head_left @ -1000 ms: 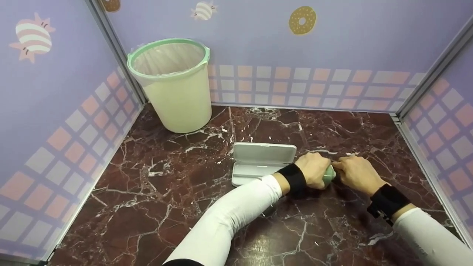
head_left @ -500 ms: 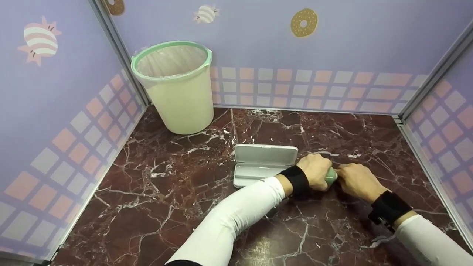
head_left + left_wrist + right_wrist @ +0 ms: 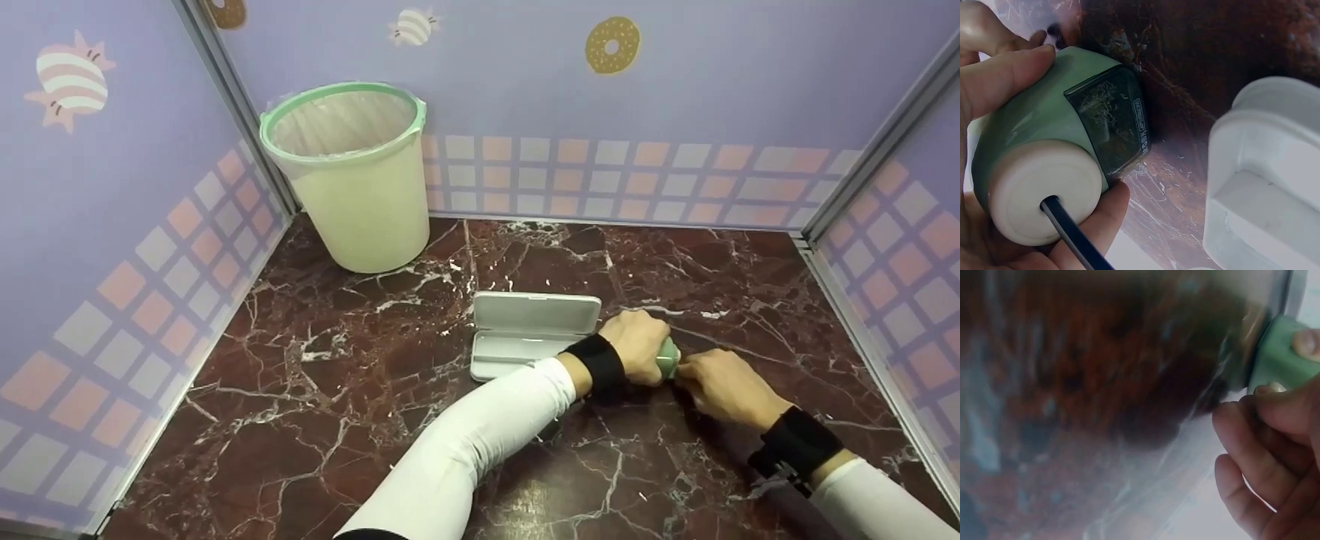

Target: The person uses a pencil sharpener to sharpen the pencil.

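A green pencil sharpener (image 3: 667,360) with a cream round face lies in my left hand (image 3: 636,346), whose fingers and thumb wrap round its body. In the left wrist view a dark pencil (image 3: 1075,239) sticks out of the hole in that face. Shavings show behind the sharpener's dark see-through drawer (image 3: 1112,121). My right hand (image 3: 731,386) is at the sharpener's other end, thumb and finger pinching its crank, which the fingers mostly hide. Beside the left wrist stands a white pencil case (image 3: 536,311) with its lid raised; the left forearm covers part of it.
A cream waste bin (image 3: 360,202) with a green rim and a clear liner stands at the back left. White scraps (image 3: 450,266) are scattered on the dark red marbled tabletop (image 3: 300,435). Purple panels (image 3: 510,90) wall in the back and both sides.
My right hand has moved down and slightly toward me at the sharpener's end. My left hand keeps its grip in about the same place. The case and bin stay put.
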A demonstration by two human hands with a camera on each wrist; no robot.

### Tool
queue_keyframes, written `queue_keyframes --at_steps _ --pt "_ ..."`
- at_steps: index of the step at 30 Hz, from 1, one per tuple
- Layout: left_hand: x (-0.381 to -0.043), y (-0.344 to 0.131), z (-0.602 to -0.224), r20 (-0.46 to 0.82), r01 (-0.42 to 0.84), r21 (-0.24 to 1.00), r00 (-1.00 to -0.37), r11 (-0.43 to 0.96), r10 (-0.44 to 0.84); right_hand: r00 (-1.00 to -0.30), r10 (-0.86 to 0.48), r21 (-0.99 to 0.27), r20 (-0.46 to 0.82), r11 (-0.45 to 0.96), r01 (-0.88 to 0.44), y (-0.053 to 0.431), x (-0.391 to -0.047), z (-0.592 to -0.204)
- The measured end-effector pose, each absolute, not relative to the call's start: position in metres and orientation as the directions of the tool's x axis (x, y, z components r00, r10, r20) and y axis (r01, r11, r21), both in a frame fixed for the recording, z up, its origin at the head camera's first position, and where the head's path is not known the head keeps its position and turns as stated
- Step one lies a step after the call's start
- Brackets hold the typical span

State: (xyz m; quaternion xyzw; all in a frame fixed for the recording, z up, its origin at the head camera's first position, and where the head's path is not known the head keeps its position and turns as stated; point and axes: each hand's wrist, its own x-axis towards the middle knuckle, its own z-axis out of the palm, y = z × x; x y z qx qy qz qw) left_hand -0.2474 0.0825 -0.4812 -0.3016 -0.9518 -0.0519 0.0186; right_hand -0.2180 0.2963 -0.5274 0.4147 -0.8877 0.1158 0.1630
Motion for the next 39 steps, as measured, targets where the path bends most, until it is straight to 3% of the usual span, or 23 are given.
queue_keyframes --at_steps 6,14,24,39 --pt "-0.245 0.086 -0.486 0.055 0.565 0.074 -0.825 0.822 0.563 -0.622 -0.692 -0.097 0.367 0.636 -0.765 0.297 -0.207 -0.524" --pt "-0.247 0.088 -0.484 0.039 0.561 0.082 -0.828 0.824 0.56 -0.574 -0.703 -0.052 0.419 0.613 -0.789 0.303 -0.196 -0.497" --pt "-0.249 0.088 -0.477 0.029 0.57 0.08 -0.821 0.818 0.57 -0.567 -0.67 0.052 0.478 0.667 -0.743 0.302 -0.211 -0.466" --pt "-0.253 0.079 -0.483 0.037 0.598 0.096 -0.801 0.795 0.598 -0.594 -0.615 0.119 0.518 0.74 -0.662 0.292 -0.246 -0.496"
